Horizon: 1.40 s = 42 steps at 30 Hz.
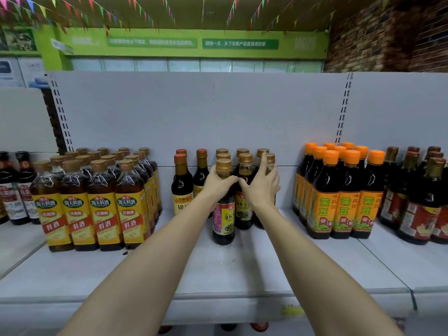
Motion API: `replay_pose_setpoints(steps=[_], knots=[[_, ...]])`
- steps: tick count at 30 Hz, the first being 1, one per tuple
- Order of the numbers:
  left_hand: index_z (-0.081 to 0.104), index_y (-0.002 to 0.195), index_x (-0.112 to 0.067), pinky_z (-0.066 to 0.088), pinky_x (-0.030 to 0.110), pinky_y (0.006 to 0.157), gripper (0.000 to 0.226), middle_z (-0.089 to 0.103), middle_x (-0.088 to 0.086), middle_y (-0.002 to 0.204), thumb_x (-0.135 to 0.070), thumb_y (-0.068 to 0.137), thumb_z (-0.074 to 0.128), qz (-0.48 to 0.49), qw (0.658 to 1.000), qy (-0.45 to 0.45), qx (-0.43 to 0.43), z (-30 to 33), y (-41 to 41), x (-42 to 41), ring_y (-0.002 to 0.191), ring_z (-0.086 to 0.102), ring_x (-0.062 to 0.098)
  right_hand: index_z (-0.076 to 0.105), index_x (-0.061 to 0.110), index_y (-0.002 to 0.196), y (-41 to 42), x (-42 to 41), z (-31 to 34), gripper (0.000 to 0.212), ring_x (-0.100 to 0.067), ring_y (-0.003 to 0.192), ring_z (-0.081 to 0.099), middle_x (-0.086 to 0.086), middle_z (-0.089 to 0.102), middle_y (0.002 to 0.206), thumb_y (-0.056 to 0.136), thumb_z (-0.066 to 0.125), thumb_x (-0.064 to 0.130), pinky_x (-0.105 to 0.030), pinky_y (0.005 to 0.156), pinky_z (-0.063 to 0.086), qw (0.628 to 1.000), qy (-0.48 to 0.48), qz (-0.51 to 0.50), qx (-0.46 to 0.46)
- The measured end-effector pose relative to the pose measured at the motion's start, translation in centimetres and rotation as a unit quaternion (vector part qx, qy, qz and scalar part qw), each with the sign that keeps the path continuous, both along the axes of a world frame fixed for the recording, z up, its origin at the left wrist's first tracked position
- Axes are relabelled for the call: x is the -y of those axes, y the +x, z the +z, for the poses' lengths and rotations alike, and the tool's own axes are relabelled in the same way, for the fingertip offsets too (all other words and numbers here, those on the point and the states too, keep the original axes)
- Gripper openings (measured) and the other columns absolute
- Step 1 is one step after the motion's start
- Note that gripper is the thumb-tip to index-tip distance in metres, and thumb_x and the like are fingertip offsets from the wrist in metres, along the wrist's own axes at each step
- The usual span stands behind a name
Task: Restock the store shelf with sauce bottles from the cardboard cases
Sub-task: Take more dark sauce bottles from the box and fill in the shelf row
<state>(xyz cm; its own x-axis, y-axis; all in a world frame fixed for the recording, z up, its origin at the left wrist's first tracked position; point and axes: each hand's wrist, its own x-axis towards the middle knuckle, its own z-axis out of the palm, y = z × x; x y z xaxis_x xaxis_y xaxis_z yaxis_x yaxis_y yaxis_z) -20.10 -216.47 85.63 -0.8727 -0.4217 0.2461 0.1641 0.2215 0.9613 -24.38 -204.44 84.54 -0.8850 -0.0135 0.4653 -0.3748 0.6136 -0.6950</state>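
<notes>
- Left hand (219, 184) wrapped around the shoulder of the front gold-capped sauce bottle (223, 209), fingers curled on it; bottle upright on the white shelf (242, 270), at centre of view
- Right hand (263, 187) at 3 o'clock of that bottle, fingers spread apart and straight, laid against the neighbouring gold-capped bottles (244, 190), index tip up at a cap
- More gold-capped bottles standing in rows at 12 o'clock behind
- Yellow-labelled cooking wine bottles (97, 204) at 9 o'clock, well apart
- Orange-capped bottles (344, 192) at 3 o'clock
- Two red-capped dark bottles (181, 185) just at 9 o'clock of the left hand
</notes>
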Motion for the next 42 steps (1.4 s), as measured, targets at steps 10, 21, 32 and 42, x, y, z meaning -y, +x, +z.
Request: replay_pose_setpoints(steps=[10, 21, 32, 42], knots=[[0.042, 0.136, -0.019, 0.046, 0.030, 0.085, 0.069, 0.060, 0.000, 0.123, -0.015, 0.080, 0.084, -0.041, 0.999, 0.005, 0.027, 1.4, 0.4, 0.8, 0.119, 0.058, 0.023, 0.022, 0.038, 0.153, -2.0, -1.7, 1.8, 0.084, -0.042, 0.134, 0.038, -0.017, 0.033, 0.148, 0.086, 0.072, 0.042, -0.057, 0.110, 0.038, 0.998, -0.063, 0.015, 0.023], [0.026, 0.146, -0.028, 0.053, 0.038, 0.094, 0.090, 0.056, 0.006, 0.123, -0.004, 0.077, 0.079, -0.024, 0.999, -0.002, -0.037, 1.5, -1.3, 0.4, 0.112, 0.060, 0.023, 0.029, 0.028, 0.155, -3.3, -0.5, 1.9, 0.090, -0.037, 0.143, 0.035, -0.011, 0.016, 0.161, 0.080, 0.076, 0.044, -0.057, 0.117, 0.031, 0.995, -0.052, 0.082, 0.017], [0.023, 0.154, -0.020, 0.046, 0.036, 0.098, 0.102, 0.051, 0.001, 0.145, -0.030, 0.076, 0.088, -0.010, 0.999, 0.051, 0.004, -1.7, 2.0, -0.1, 0.123, 0.053, 0.019, 0.023, 0.031, 0.158, 0.2, -2.2, 0.7, 0.085, -0.033, 0.152, 0.018, -0.010, 0.009, 0.166, 0.088, 0.069, 0.015, -0.049, 0.122, 0.028, 0.989, -0.114, 0.089, 0.005], [0.010, 0.160, -0.027, 0.041, 0.048, 0.108, 0.104, 0.037, 0.003, 0.158, -0.060, 0.083, 0.071, -0.037, 0.995, 0.044, 0.083, -3.5, 4.3, -0.2, 0.140, 0.043, 0.030, 0.058, 0.018, 0.112, 2.7, -1.8, -2.1, 0.026, -0.023, 0.109, 0.058, -0.007, 0.052, 0.121, 0.088, 0.064, 0.010, -0.032, 0.091, 0.048, 0.991, -0.078, 0.105, 0.016]])
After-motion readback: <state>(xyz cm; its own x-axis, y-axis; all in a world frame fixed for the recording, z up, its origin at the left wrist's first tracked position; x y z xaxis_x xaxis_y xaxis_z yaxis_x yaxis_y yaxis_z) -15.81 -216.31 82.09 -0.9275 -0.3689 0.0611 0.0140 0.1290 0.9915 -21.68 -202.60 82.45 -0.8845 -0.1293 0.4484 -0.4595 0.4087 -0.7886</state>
